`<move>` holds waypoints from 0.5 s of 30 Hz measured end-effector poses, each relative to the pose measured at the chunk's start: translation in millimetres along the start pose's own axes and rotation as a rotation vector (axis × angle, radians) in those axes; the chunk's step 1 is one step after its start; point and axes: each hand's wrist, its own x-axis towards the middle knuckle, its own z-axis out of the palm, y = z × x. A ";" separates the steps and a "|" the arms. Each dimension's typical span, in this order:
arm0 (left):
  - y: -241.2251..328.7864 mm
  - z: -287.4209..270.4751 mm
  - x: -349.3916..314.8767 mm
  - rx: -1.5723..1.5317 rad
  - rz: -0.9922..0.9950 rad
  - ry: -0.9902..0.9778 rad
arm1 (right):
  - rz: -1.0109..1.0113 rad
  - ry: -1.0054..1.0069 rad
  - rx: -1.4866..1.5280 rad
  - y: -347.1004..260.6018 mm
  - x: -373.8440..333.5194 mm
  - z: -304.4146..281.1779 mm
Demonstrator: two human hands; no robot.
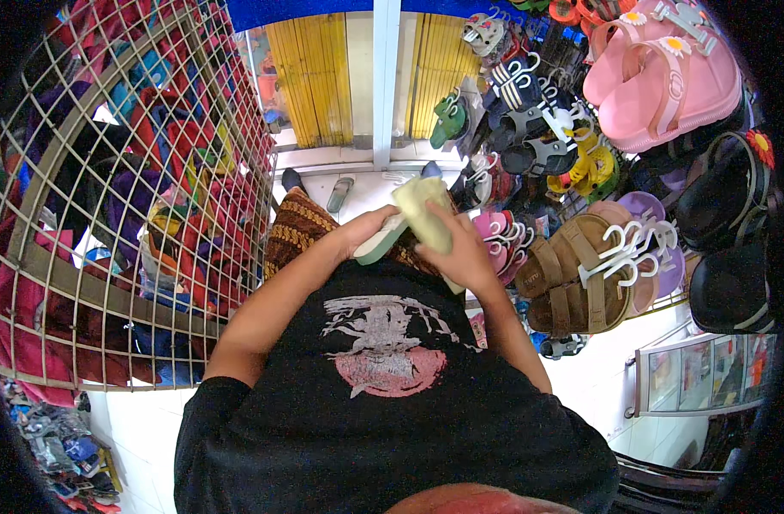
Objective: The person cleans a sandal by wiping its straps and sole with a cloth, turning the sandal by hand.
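In front of my belly, my left hand (368, 230) is closed round a sandal (381, 243) with a pale footbed and a grey-green sole edge. My right hand (462, 254) grips a pale yellow cloth (423, 216), bunched up and lying against the far part of the sandal. The cloth hides most of the sandal's upper, and its edges are a little blurred. A similar grey-green sandal (339, 195) rests on the white floor beyond my knees, left of the one in my hand.
A wire mesh basket (253, 171) full of colourful cloth items stands close on my left. To my right hang many sandals, among them pink ones (666, 90) and a brown pair (572, 278) on white hooks. Ahead is a glass front with a white post (384, 86).
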 end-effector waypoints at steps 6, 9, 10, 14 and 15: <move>3.2 10.9 -4.4 -0.081 0.075 0.012 | -0.006 -0.219 0.027 -16.9 -0.1 -7.9; 11.6 18.9 -3.1 -0.141 0.076 0.024 | 0.008 -0.085 0.013 6.3 4.5 -1.8; 10.6 14.3 -1.2 -0.142 0.078 0.024 | -0.003 0.036 0.004 11.5 6.8 -0.3; 6.4 -3.0 6.2 -0.097 0.093 -0.119 | -0.027 0.031 0.034 14.3 13.0 -1.6; 10.8 6.8 4.8 -0.151 0.035 -0.084 | -0.016 0.039 0.026 19.0 12.7 -3.2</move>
